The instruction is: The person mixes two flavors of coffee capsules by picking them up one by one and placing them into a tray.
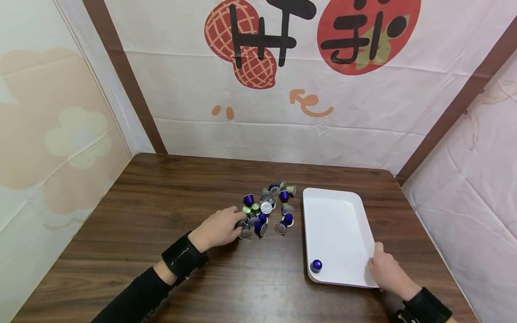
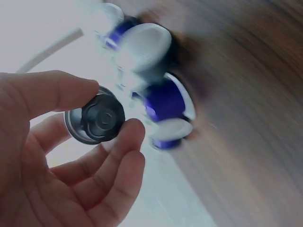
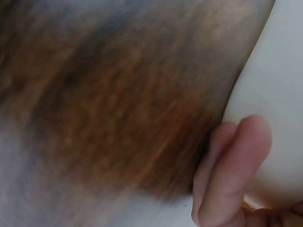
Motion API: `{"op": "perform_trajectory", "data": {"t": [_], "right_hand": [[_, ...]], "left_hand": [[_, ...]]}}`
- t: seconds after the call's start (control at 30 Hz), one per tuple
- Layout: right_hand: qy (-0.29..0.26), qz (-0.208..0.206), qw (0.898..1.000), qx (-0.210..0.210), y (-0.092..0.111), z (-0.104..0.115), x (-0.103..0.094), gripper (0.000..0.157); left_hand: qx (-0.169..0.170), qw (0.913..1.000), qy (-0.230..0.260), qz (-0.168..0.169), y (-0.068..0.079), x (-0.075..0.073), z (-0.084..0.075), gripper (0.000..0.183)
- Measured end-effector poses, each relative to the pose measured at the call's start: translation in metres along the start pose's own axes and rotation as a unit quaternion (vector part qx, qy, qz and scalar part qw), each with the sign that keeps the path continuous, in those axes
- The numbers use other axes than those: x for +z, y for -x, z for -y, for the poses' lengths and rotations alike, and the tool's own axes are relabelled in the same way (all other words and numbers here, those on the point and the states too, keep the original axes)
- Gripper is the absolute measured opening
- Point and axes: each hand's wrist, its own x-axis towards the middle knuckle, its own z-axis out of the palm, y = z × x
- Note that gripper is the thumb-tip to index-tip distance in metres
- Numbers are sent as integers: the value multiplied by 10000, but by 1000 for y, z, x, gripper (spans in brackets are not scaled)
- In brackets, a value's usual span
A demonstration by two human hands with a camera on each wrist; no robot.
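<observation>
My left hand (image 1: 218, 228) is at the near left side of a loose heap of coffee capsules (image 1: 265, 207). In the left wrist view its thumb and fingers pinch a black coffee capsule (image 2: 105, 118), domed end toward the camera. Other capsules there, purple (image 2: 165, 101) and silver-lidded, are blurred. A white rectangular tray (image 1: 339, 233) lies to the right of the heap. One blue-purple capsule (image 1: 316, 265) sits in its near left corner. At the tray's near right edge my right hand (image 1: 389, 271) grips the rim, also seen in the right wrist view (image 3: 232, 175).
A dark wooden table (image 1: 161, 202) carries everything. White printed cloth (image 1: 262, 134) hangs behind it, with more cloth walls at the left and right. The heap mixes purple, green and grey capsules, some on their sides; a narrow gap separates it from the tray.
</observation>
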Motion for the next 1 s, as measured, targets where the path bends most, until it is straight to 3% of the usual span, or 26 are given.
{"op": "perform_trajectory", "data": {"t": [0.17, 0.37, 0.7, 1.0], "right_hand": [[-11, -18, 10000, 39, -1, 2, -1, 30], [19, -28, 10000, 11, -1, 1, 0, 29], [31, -25, 10000, 43, 0, 0, 2, 30], [-37, -43, 9999, 91, 1, 1, 1, 29]], "left_hand": [[471, 9989, 58, 22, -6, 2, -28, 29], [1126, 9935, -150, 120, -22, 14, -61, 29], [2296, 9726, -364, 17, -48, 38, -119, 23], [2711, 9618, -377, -29, -64, 61, -153, 24]]}}
